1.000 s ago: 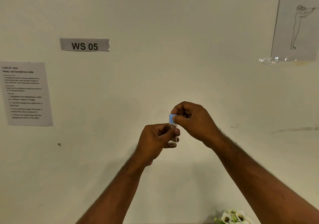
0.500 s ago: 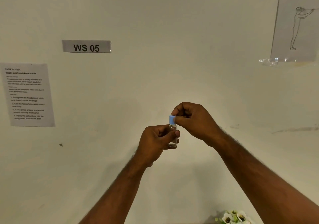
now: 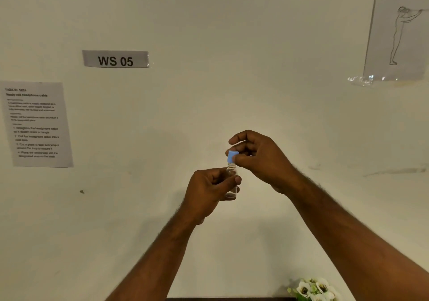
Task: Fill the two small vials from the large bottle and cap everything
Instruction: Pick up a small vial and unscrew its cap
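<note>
head | cream wall, "WS 05" label | left hand grips vial | right hand pinches blue cap

The small clear vial, of glass or plastic (which one cannot be told), looks smooth and glossy with a ribbed threaded neck, while the pale blue cap just above it is matt, opaque plastic. The cream wall is matt painted plaster with faint scuffs, and on it hang a white paper instruction sheet and a grey paper label reading "WS 05", matt. The line-drawing sheet is matt paper edged below with shiny, crinkled clear tape.
</note>
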### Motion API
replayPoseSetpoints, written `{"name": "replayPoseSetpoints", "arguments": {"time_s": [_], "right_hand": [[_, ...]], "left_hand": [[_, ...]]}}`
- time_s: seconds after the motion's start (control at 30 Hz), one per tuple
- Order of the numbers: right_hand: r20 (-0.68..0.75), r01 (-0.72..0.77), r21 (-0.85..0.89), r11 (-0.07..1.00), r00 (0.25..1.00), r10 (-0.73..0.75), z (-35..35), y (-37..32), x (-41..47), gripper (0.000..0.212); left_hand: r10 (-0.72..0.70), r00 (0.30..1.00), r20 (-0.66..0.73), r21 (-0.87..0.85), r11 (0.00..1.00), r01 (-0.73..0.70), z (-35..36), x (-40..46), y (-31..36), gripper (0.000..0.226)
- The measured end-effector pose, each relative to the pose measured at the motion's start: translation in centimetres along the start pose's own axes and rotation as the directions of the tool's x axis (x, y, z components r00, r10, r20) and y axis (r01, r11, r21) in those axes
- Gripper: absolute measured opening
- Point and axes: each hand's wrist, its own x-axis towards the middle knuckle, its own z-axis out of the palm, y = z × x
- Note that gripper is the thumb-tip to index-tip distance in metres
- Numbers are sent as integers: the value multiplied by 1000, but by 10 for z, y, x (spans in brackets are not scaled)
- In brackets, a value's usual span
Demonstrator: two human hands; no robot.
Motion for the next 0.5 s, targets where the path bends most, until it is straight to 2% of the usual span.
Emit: {"name": "replayPoseSetpoints", "arguments": {"time_s": [0.27,0.5], "right_hand": [[-71,-40,228,973,996,58,0,15,-15,29],[-3,-241,282,929,968,252,42,73,-73,34]], "left_hand": [[-65,998,-27,-58,996,63,-13,-19,-18,16],[-198,980,-24,-59,979,196,-46,-71,-69,14]]}}
